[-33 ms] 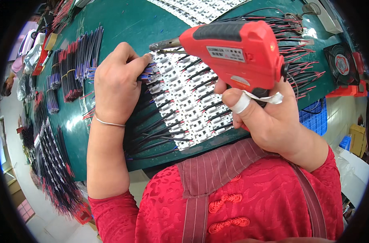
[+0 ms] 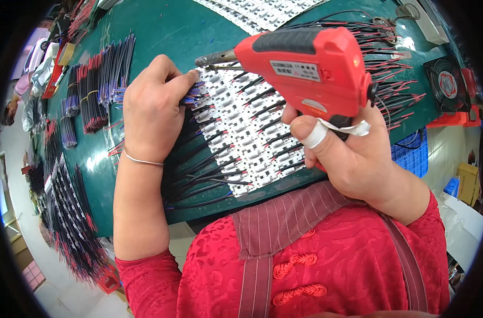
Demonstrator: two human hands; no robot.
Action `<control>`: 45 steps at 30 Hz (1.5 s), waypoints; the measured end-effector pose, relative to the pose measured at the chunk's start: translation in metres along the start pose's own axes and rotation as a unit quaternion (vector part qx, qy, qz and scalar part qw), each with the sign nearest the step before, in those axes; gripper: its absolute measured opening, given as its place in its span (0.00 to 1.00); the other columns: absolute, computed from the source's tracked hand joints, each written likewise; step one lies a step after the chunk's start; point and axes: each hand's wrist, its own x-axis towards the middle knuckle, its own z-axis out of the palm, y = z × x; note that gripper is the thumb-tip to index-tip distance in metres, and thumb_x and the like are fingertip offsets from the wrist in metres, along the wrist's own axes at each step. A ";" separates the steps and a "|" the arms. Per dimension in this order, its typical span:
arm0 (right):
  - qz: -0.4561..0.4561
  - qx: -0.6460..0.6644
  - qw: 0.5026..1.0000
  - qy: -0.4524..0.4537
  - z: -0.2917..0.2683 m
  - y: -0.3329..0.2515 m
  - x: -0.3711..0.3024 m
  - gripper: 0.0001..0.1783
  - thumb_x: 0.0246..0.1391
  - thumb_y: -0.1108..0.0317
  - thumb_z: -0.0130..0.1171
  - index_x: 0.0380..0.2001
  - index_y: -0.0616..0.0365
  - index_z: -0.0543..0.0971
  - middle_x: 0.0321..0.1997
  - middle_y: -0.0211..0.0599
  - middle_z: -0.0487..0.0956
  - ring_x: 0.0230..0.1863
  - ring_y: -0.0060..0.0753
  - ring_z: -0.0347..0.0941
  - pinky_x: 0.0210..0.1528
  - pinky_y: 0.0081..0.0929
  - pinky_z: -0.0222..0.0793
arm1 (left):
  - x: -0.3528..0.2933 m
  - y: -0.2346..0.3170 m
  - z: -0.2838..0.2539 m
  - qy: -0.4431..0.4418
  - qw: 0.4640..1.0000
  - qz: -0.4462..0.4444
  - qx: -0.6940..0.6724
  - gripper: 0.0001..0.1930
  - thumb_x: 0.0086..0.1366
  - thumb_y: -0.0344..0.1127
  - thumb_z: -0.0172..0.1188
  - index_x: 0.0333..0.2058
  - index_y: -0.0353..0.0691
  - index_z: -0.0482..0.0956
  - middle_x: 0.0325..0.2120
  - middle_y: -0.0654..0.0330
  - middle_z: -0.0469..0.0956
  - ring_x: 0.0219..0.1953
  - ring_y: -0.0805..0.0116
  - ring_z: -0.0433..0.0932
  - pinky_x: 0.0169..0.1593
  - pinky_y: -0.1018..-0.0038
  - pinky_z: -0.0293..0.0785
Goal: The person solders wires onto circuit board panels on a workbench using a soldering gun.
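My right hand (image 2: 352,153) is wrapped round the handle of a red and black soldering gun (image 2: 305,69), with white tape on the thumb. The gun points left, its metal tip over the far left corner of a white circuit board panel (image 2: 252,143). My left hand (image 2: 156,100) is closed beside that corner. Between its fingers is a bunch of thin wires (image 2: 193,95) with blue ends, partly hidden by the hand. Rows of small parts cover the panel. Black wires (image 2: 199,175) with red or blue ends run from its left edge and middle.
Bundled wires (image 2: 93,98) lie left on the green table (image 2: 167,26). More wire bunches (image 2: 72,217) hang over its left edge. More white panels (image 2: 257,13) lie at the far side. Black wires with red ends (image 2: 395,79), a coiled metal stand (image 2: 408,11) and a fan (image 2: 445,85) stand right.
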 end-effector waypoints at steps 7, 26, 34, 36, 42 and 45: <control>-0.014 -0.011 1.000 -0.002 0.005 0.001 0.005 0.14 0.62 0.70 0.58 0.50 0.62 0.75 0.43 0.35 0.79 0.25 0.13 0.70 0.24 0.14 0.68 | 0.000 0.000 -0.001 0.005 1.000 -0.004 0.008 0.15 0.46 0.20 0.62 0.34 0.42 0.85 0.25 0.59 0.71 0.27 0.60 0.75 0.30 0.66 0.71; -0.054 -0.034 0.998 0.013 0.009 0.005 0.006 0.11 0.61 0.70 0.59 0.44 0.63 0.76 0.35 0.29 0.78 0.25 0.14 0.70 0.25 0.16 0.68 | 0.001 0.004 0.000 0.004 1.000 -0.004 0.018 0.11 0.47 0.23 0.63 0.32 0.39 0.85 0.26 0.58 0.71 0.28 0.60 0.75 0.31 0.66 0.72; -0.028 -0.077 0.997 0.004 0.005 -0.004 0.001 0.13 0.61 0.72 0.59 0.48 0.63 0.76 0.45 0.37 0.81 0.26 0.13 0.72 0.25 0.14 0.68 | 0.001 0.004 -0.001 -0.003 1.000 -0.006 0.016 0.17 0.44 0.18 0.61 0.35 0.41 0.84 0.27 0.58 0.73 0.29 0.59 0.76 0.32 0.65 0.72; -0.029 -0.015 0.999 0.018 0.005 -0.001 0.000 0.15 0.61 0.72 0.58 0.50 0.63 0.75 0.47 0.39 0.81 0.25 0.13 0.71 0.25 0.13 0.68 | 0.001 0.004 -0.001 -0.002 1.000 -0.005 0.017 0.17 0.44 0.18 0.61 0.35 0.41 0.84 0.27 0.58 0.73 0.29 0.59 0.76 0.32 0.65 0.72; -0.021 -0.001 1.000 0.010 -0.001 0.002 -0.003 0.20 0.63 0.70 0.57 0.57 0.63 0.71 0.52 0.43 0.79 0.25 0.12 0.70 0.25 0.12 0.69 | 0.001 0.003 -0.001 -0.003 1.000 -0.005 0.018 0.16 0.45 0.18 0.61 0.35 0.41 0.84 0.26 0.58 0.73 0.29 0.59 0.76 0.32 0.65 0.72; -0.008 -0.005 1.000 0.010 -0.002 0.003 -0.005 0.21 0.63 0.68 0.57 0.57 0.63 0.71 0.52 0.43 0.79 0.25 0.12 0.69 0.24 0.13 0.68 | 0.002 0.004 -0.001 -0.001 1.000 -0.004 0.024 0.16 0.46 0.18 0.61 0.35 0.41 0.84 0.26 0.58 0.73 0.28 0.59 0.76 0.32 0.65 0.72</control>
